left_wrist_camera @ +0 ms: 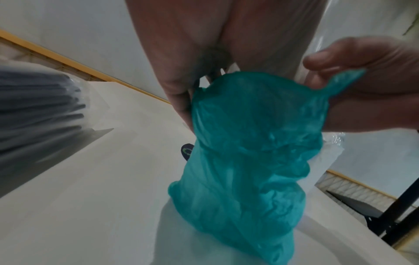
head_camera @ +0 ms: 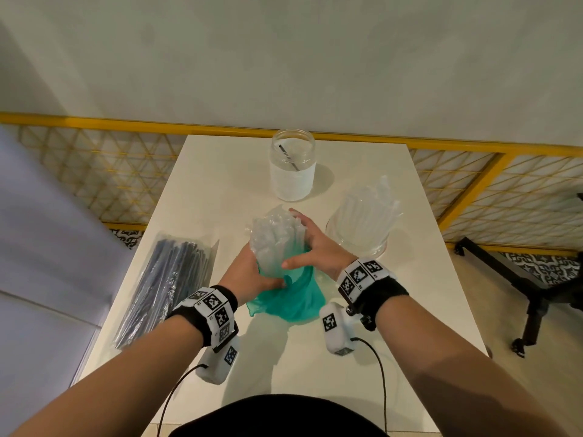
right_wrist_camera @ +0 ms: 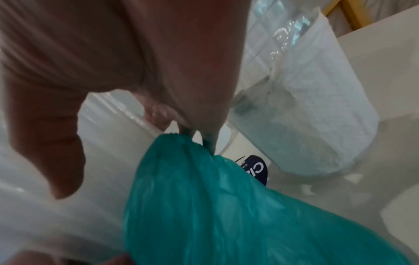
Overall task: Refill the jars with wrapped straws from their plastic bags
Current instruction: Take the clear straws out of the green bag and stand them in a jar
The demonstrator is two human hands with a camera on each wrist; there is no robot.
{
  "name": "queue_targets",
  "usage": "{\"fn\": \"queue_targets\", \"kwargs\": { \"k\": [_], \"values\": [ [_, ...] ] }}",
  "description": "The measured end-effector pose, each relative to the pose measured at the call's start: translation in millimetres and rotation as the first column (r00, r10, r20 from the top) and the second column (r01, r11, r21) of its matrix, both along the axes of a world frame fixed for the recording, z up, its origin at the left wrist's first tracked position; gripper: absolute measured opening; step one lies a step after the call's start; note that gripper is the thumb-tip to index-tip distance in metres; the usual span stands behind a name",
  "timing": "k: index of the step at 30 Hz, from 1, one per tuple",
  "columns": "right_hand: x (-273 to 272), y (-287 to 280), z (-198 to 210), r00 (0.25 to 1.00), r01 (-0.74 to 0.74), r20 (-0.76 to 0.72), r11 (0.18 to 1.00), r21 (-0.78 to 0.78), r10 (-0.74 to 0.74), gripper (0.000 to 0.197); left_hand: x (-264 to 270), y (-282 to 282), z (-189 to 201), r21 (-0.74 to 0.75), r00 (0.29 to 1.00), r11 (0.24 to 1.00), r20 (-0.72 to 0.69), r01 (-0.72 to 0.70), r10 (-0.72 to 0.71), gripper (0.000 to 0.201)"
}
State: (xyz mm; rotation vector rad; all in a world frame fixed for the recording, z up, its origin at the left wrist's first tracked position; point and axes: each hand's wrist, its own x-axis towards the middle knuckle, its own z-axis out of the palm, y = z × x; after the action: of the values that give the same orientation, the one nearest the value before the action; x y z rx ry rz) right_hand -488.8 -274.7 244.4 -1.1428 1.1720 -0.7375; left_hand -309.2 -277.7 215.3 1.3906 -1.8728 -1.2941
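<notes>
Thin teal plastic bag (head_camera: 295, 302) (crinkled, translucent); glossy clear glass jar (head_camera: 292, 167); smooth matt white table (head_camera: 220, 171).

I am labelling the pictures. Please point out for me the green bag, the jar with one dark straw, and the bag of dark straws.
green bag (head_camera: 295, 302): head view, crumpled lower part.
jar with one dark straw (head_camera: 292, 181): head view, front wall.
bag of dark straws (head_camera: 167, 285): head view, middle of pack.

Two jars (head_camera: 292, 165), perhaps three straw bags (head_camera: 167, 282), two hands (head_camera: 255, 272).
</notes>
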Motion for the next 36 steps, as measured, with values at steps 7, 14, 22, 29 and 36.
{"fn": "queue_targets", "kwargs": {
  "k": [7, 14, 22, 29, 36],
  "values": [
    [-5, 0, 1, 0.993, 0.078, -0.09, 0.997, 0.03, -0.075, 0.063, 1, 1, 1, 0.078, 0.998, 0.997, -0.065, 0.017, -0.012, 0.069],
    [-8, 7, -1, 0.964, 0.243, -0.101, 0.97, -0.027, -0.245, 0.041, -2, 1, 2, 0.089, 0.991, 0.992, -0.092, -0.091, 0.1, 0.043],
    [-12, 16, 39, 0.912, 0.405, 0.009, 0.895, -0.185, -0.41, 0.043, -13, -3, 1, 0.023, 0.988, 0.989, -0.042, -0.147, 0.148, 0.047],
    [-40, 23, 124, 0.822, 0.544, 0.119, 0.707, -0.452, -0.557, 0.021, -18, -4, 4, 0.052, 0.985, 0.984, -0.003, -0.171, 0.172, 0.04],
    [-75, 26, 158, 0.876, 0.402, 0.04, 0.684, -0.609, -0.48, 0.016, -19, -1, 4, 0.094, 0.983, 0.98, -0.036, -0.176, 0.18, 0.043]
  ]
}}
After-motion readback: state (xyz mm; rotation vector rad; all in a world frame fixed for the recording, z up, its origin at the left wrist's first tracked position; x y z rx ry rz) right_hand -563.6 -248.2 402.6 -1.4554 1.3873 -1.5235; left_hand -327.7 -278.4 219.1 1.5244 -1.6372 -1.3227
